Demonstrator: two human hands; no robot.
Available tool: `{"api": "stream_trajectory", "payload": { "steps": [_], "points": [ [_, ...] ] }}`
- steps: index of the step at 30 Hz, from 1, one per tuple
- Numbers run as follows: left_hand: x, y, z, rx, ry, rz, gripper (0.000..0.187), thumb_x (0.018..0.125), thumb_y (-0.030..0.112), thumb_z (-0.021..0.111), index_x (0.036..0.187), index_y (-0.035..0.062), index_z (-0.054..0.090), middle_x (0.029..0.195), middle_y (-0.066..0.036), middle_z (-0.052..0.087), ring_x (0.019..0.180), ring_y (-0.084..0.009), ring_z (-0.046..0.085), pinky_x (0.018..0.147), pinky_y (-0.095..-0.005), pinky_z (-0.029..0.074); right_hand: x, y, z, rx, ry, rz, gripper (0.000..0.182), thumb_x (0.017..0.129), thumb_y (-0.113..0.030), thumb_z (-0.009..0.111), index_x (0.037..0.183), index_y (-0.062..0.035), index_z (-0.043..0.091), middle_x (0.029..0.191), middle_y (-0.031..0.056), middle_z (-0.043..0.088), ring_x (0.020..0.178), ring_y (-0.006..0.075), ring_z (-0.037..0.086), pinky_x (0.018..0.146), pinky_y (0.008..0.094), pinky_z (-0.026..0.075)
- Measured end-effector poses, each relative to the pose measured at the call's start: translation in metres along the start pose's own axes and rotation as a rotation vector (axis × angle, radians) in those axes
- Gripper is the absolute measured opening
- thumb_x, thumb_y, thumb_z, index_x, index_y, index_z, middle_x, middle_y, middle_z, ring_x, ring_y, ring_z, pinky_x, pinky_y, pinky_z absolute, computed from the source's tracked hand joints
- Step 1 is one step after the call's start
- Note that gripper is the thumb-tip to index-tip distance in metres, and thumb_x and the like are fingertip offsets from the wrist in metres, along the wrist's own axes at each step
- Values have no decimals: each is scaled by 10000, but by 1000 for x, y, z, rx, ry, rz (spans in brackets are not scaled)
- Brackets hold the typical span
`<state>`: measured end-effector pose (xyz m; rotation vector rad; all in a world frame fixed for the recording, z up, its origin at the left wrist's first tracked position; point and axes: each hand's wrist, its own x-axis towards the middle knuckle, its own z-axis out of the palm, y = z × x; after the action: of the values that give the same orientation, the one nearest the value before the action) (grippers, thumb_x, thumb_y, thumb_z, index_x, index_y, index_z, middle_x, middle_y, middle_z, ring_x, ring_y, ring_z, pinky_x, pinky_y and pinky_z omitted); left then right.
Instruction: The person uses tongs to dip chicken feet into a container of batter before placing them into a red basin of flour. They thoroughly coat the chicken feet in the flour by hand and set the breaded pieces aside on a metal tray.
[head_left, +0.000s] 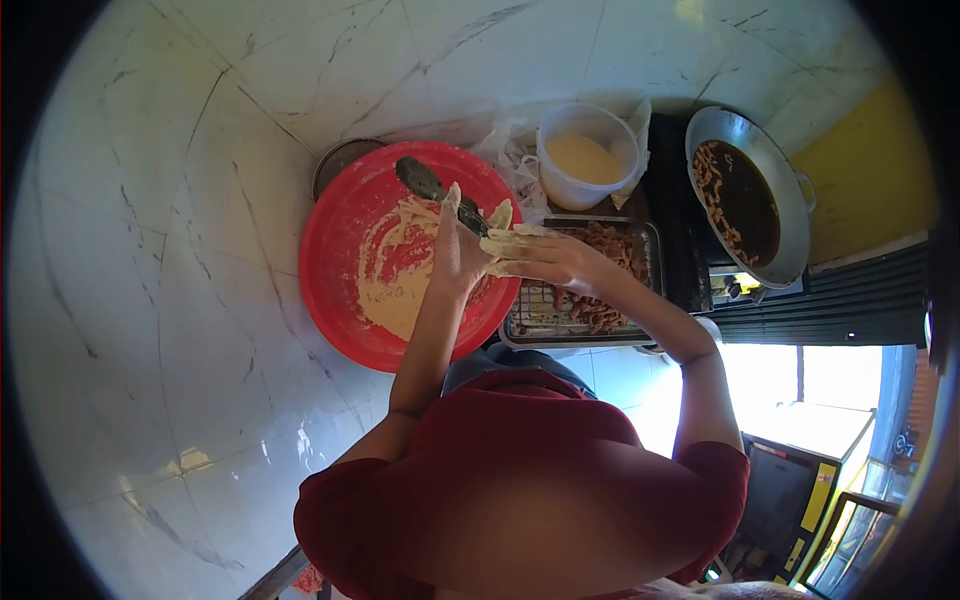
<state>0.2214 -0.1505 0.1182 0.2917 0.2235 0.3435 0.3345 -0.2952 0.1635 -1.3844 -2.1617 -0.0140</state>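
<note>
A red basin (325, 255) holds pale flour, with clumps spread over its bottom. A dark spoon-like utensil (421, 179) slants across the basin, its narrow end passing behind my fingers. My left hand (463, 250) is over the basin's right side, open, with thumb and fingers apart and flour stuck on them. Reaching in from the right, my right hand (540, 258) has its fingers stretched out flat and coated in pale batter. Its fingertips overlap the left palm in this view. Below the right wrist lies a wire-rack tray (530, 338) bearing browned, fried-looking strips (607, 310).
A white tub (552, 180) of pale yellowish contents stands behind the tray beside a clear plastic bag (508, 150). On the stove at right, a large wok (797, 225) holds dark oil with strips at its left edge. Marble-patterned tiles (130, 300) surround the left side.
</note>
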Motion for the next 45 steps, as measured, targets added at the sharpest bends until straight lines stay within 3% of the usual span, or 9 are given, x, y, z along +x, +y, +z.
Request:
{"api": "stream_trajectory", "payload": {
  "steps": [3,9,12,18,23,29,35,44,45],
  "points": [
    [-15,16,-45,170,120,117,305,889,330,514,1085,98,483,942,-71,583,860,-210,608,742,-340,530,17,0,43,197,15,-43,326,792,-149,596,1103,-62,551,1192,141,519,1102,292,508,947,398,413],
    [-69,37,-96,655,431,337,302,908,243,489,1129,49,422,945,-57,562,799,-120,588,678,-239,494,47,-12,173,1088,76,957,399,823,-239,636,1125,-15,503,1012,119,570,922,196,565,792,326,470],
    [-82,45,-111,733,428,366,410,921,243,481,1240,17,357,1055,-65,525,907,-96,539,710,-234,462,61,-20,195,1469,-9,1074,424,824,-267,643,1131,-15,492,907,62,594,811,117,572,687,274,471],
    [-91,80,-134,1052,509,399,423,906,270,507,1203,-21,431,1137,-133,524,1055,-197,498,884,-309,386,87,-14,204,1300,173,1001,486,828,-263,642,1222,-27,481,828,32,596,688,77,548,593,211,413],
    [-137,113,-161,1728,635,770,357,866,238,552,1122,-8,522,1127,-178,530,1064,-295,497,914,-339,369,67,68,205,299,72,1056,486,712,-293,729,1085,-17,584,852,149,644,768,258,634,680,340,483],
    [-161,127,-182,1660,483,636,244,865,183,544,1034,10,576,1072,-151,567,1036,-275,530,915,-343,387,56,108,213,-86,-145,1027,441,683,-278,713,1040,-45,604,820,189,631,791,355,611,711,433,485],
    [-150,128,-186,1797,495,602,225,859,165,537,1011,8,591,1035,-156,577,979,-304,555,843,-351,428,59,107,216,-94,-172,1026,456,674,-260,707,1062,-45,604,780,185,626,774,356,608,694,449,482],
    [-132,133,-181,1579,435,463,227,878,149,537,1025,-17,584,980,-129,604,916,-213,582,816,-296,437,78,53,167,115,417,1020,394,720,-310,682,1004,-44,618,696,167,585,680,338,591,624,428,450],
    [-127,132,-182,1538,419,460,224,878,144,538,1025,-19,584,977,-124,609,912,-203,582,814,-292,439,77,42,157,55,138,1015,357,718,-306,682,948,-40,621,700,174,583,683,341,590,617,425,450]
  ]
}}
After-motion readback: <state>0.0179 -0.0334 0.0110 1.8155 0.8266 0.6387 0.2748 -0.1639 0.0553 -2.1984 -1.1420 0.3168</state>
